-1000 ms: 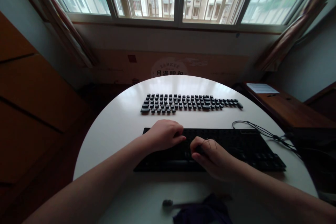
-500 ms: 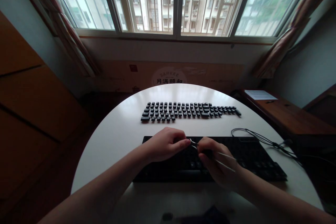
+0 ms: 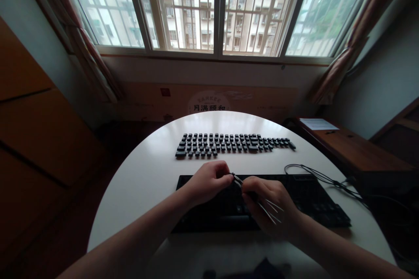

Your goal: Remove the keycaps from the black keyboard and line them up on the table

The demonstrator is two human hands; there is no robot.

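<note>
A wide window [image 3: 218,11] is filling 12 o'clock, its dark frames dividing the panes, and pale daylight is coming through. Beyond its bars an apartment building [image 3: 204,15] is standing, with green foliage [image 3: 334,11] showing between 1 and 2. Gathered curtains [image 3: 83,50] are hanging at 10 and 2 o'clock. A plain wall [image 3: 203,70] is running below the sill, and a brown panel [image 3: 271,96] bearing printed lettering is stretching along it. An orange-brown cabinet [image 3: 36,135] is rising at 9 o'clock; dark reddish floor [image 3: 78,205] is showing at 8. A wooden desk [image 3: 363,152] is standing at 3 o'clock, holding a white paper [image 3: 317,124]. A rounded white table [image 3: 137,178] is spreading from the centre toward 6 o'clock, its far edge catching the light.
</note>
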